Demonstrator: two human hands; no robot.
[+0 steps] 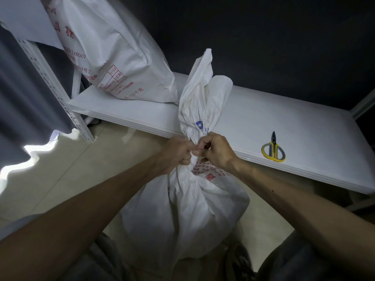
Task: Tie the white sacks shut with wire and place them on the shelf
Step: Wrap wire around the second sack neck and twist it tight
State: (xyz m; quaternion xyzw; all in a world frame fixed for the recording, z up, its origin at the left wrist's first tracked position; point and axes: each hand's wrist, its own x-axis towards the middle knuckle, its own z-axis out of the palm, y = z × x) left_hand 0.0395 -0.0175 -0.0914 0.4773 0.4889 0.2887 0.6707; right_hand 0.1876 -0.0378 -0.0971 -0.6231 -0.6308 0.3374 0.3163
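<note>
Dark, near-black wall (pixel 284 37) behind low white shelf (pixel 294 122). Shelf board long and flat, running left to right across view. White perforated upright (pixel 50 88) at shelf's left front corner, foot on floor. Second upright (pixel 364 103) at far right, only partly seen. Another white panel (pixel 22 15) higher up, top left. Floor (pixel 67 185) pale beige tile, slightly glossy. Grey curtain (pixel 22 94) hanging at left, wavy hem near floor. Bright patch of light (pixel 38 153) on floor just below hem. Rest of room dim.

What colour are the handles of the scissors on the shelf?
Yellow with grey inside; the head view shows the scissors best.
</note>
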